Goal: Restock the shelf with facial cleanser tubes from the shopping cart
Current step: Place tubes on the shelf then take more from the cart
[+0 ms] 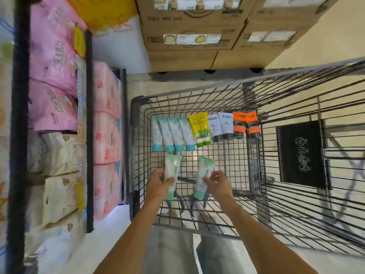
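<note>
A shop aisle with a pale floor: a dark-framed shelf point(89, 135) runs down the left side, packed with soft pink packs point(53, 62), paler pink packs point(106, 135) and cream packs point(59, 175), their printing too blurred to read. Ahead, brown cardboard cartons point(189, 36) are stacked on a dark pallet point(207, 75); their labels cannot be read either.

The wire shopping cart point(256, 204) stands just beside the shelf, and both arms reach down into it. Along its far end lies a row of facial cleanser tubes, caps toward the person: four white tubes with teal caps point(172, 133), two yellow tubes with green caps point(199, 128), two pale grey tubes with dark caps point(221, 125) and two orange tubes with dark caps point(245, 123). The grey and orange ones carry what looks like L'Oreal lettering, though it is not sharp. A black panel point(302, 153) with white pictograms sits on the cart's right wall.

Nearer the person, the hands are apart, each on its own white-and-mint tube. The left hand point(159, 184) is clamped round the left mint tube point(172, 169), fingers curled over its lower half. The right hand point(219, 183) pinches the right mint tube point(204, 171) by its edge with thumb and fingertips. Whether either tube rests on the wire bottom cannot be told
</note>
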The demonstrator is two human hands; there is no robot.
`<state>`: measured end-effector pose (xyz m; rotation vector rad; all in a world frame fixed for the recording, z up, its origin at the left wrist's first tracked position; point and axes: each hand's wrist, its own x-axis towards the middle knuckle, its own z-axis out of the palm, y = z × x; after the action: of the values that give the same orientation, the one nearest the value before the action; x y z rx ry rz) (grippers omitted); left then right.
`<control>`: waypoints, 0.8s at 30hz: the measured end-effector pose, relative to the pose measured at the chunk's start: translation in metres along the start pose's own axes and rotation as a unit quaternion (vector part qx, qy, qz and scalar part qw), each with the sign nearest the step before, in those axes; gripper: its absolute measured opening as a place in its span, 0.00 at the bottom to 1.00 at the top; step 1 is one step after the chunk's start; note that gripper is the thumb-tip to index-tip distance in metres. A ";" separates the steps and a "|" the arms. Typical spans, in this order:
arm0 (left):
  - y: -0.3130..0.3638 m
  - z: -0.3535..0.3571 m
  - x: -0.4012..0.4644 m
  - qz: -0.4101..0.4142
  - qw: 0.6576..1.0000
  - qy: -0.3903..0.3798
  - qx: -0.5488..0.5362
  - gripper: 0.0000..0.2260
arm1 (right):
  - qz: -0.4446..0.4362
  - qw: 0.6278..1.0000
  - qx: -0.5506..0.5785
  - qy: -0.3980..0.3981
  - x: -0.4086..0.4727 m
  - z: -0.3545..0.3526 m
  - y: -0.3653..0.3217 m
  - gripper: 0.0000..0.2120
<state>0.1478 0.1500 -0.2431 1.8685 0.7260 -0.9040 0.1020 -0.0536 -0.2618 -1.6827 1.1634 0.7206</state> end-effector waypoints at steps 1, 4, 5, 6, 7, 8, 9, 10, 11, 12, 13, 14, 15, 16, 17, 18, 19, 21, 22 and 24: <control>0.007 -0.003 -0.009 0.003 1.000 0.002 -0.010 0.14 | -0.009 1.000 0.014 0.000 -0.011 -0.010 -0.006 0.12; 0.026 -0.011 -0.038 0.019 0.999 0.016 -0.041 0.16 | -0.025 0.998 0.061 -0.007 -0.040 -0.034 -0.021 0.13; 0.033 -0.014 -0.050 0.023 0.998 0.021 -0.051 0.16 | -0.033 0.997 0.070 -0.009 -0.050 -0.040 -0.026 0.13; 0.038 -0.016 -0.061 0.031 0.998 0.024 -0.054 0.15 | -0.041 0.996 0.080 -0.012 -0.060 -0.046 -0.032 0.13; 0.045 -0.019 -0.071 0.042 0.997 0.025 -0.055 0.14 | -0.047 0.995 0.086 -0.015 -0.071 -0.051 -0.037 0.12; 0.049 -0.021 -0.081 0.049 0.997 0.026 -0.058 0.14 | -0.058 0.994 0.087 -0.019 -0.083 -0.057 -0.043 0.10; 0.055 -0.023 -0.092 0.050 0.996 0.026 -0.067 0.14 | -0.072 0.994 0.081 -0.025 -0.094 -0.062 -0.048 0.08; 0.060 -0.025 -0.103 0.053 0.995 0.026 -0.080 0.14 | -0.089 0.993 0.072 -0.033 -0.102 -0.066 -0.051 0.07; 0.063 -0.027 -0.112 0.057 0.994 0.029 -0.091 0.14 | -0.099 0.992 0.062 -0.044 -0.111 -0.070 -0.055 0.06; 0.066 -0.029 -0.123 0.062 0.992 0.036 -0.104 0.14 | -0.108 0.991 0.056 -0.060 -0.119 -0.073 -0.059 0.06; 0.067 -0.030 -0.132 0.072 0.989 0.048 -0.118 0.14 | -0.120 0.989 0.049 -0.076 -0.125 -0.075 -0.063 0.06; 0.066 -0.032 -0.140 0.079 0.986 0.063 -0.133 0.13 | -0.139 0.985 0.041 -0.088 -0.132 -0.076 -0.067 0.06; 0.065 -0.033 -0.150 0.083 0.982 0.079 -0.147 0.13 | -0.160 0.981 0.030 -0.103 -0.141 -0.078 -0.071 0.06; 0.062 -0.034 -0.159 0.080 0.978 0.101 -0.161 0.13 | -0.185 0.975 0.018 -0.120 -0.147 -0.080 -0.074 0.06; 0.056 -0.034 -0.168 0.075 0.974 0.121 -0.174 0.14 | -0.206 0.969 0.004 -0.136 -0.152 -0.083 -0.075 0.07; 0.048 -0.032 -0.175 0.072 0.970 0.140 -0.188 0.14 | -0.225 0.962 -0.013 -0.154 -0.158 -0.086 -0.077 0.07; 0.037 -0.030 -0.182 0.073 0.965 0.158 -0.198 0.14 | -0.243 0.955 -0.030 -0.165 -0.163 -0.090 -0.077 0.07; 0.013 -0.022 -0.198 0.069 0.951 0.192 -0.234 0.14 | -0.270 0.941 -0.063 -0.194 -0.171 -0.095 -0.081 0.07; 0.007 -0.019 -0.215 0.063 0.941 0.209 -0.258 0.16 | -0.275 0.935 -0.074 -0.213 -0.173 -0.096 -0.082 0.08; -0.008 -0.011 -0.249 0.048 0.922 0.244 -0.296 0.17 | -0.273 0.920 -0.096 -0.263 -0.183 -0.094 -0.082 0.08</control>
<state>0.0059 0.1353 -0.0383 1.5546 1.0581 -0.1021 0.1051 -0.0618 -0.0402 -1.7106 0.2306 0.8652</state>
